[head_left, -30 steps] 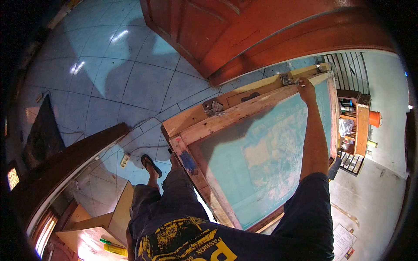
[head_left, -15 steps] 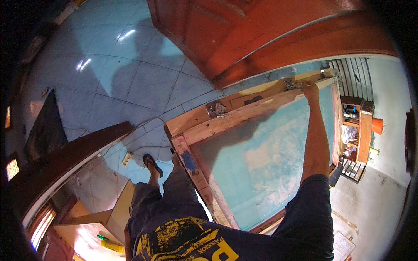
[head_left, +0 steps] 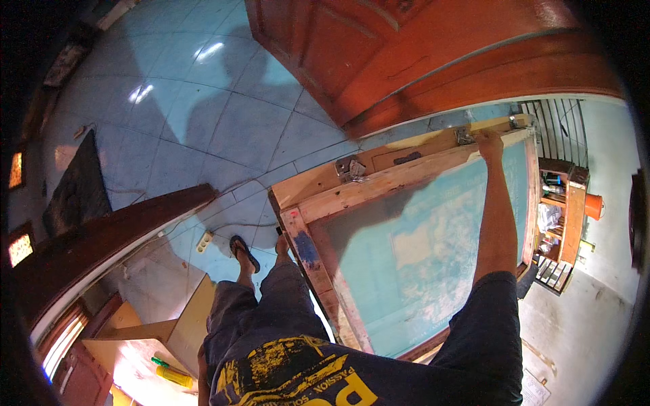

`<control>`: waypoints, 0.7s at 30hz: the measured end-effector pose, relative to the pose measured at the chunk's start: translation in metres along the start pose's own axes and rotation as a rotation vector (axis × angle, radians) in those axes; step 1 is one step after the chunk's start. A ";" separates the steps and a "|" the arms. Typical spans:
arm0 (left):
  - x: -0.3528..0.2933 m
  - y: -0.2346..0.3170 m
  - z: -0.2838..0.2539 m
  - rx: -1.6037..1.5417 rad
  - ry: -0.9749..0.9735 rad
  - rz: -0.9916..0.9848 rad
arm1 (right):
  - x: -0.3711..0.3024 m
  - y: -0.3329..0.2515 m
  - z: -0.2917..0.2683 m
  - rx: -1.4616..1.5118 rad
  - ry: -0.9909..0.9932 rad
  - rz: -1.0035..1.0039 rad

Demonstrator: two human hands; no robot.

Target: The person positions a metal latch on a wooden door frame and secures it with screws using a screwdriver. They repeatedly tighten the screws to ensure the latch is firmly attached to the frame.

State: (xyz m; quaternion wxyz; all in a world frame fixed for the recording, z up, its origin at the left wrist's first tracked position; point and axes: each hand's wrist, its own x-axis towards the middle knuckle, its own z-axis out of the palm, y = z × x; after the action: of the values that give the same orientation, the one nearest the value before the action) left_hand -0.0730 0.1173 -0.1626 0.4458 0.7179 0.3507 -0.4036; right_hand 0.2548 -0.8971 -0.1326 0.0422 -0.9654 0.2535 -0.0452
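A screen-printing frame (head_left: 325,213) with wooden sides and a blue-green mesh (head_left: 379,298) lies tilted before me. Pale, cloudy patches show on the mesh, and a shadow falls across its far left corner. My right arm reaches over the mesh, and my right hand (head_left: 490,144) is closed on the far wooden rail, close to a metal hinge clamp (head_left: 463,137). Another hinge clamp (head_left: 351,169) is fixed farther left along the wooden board (head_left: 305,187) behind the frame. Only a sliver of my left arm shows at my side; its hand is out of sight.
Beyond the frame stands a reddish-brown panelled door (head_left: 406,61). A wooden shelf (head_left: 567,213) with small items and an orange bucket (head_left: 594,206) are at right. On the tiled floor (head_left: 203,122) lies a power strip (head_left: 204,241); a yellow bottle (head_left: 174,376) is at lower left.
The whole view has shifted, so the frame and door appear slightly farther right and lower. My right hand remains on the far rail beside the clamp.
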 end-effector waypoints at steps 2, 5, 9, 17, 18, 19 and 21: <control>0.004 0.000 0.004 -0.007 -0.002 0.001 | -0.003 -0.007 0.000 -0.023 0.032 0.042; 0.010 0.002 0.005 -0.005 -0.011 0.001 | -0.002 0.009 -0.004 -0.106 -0.029 0.027; 0.011 0.002 0.007 -0.008 -0.008 0.008 | -0.002 0.012 -0.009 -0.048 -0.177 -0.060; 0.007 0.004 0.005 -0.007 -0.003 0.069 | -0.010 -0.001 -0.015 0.086 -0.153 -0.090; 0.007 0.007 0.002 -0.002 -0.011 0.105 | -0.009 0.003 -0.015 0.090 -0.182 -0.096; 0.009 0.012 0.000 -0.002 -0.020 0.162 | -0.008 0.008 -0.012 0.074 -0.164 -0.131; 0.015 0.026 -0.008 0.004 0.004 0.222 | -0.009 0.023 -0.006 0.041 -0.129 -0.192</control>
State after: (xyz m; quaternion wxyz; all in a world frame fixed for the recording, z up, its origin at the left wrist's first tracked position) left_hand -0.0426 0.1174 -0.1643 0.4855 0.7540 0.2689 -0.3512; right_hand 0.2356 -0.9127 -0.1298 0.0735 -0.9850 0.1558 0.0079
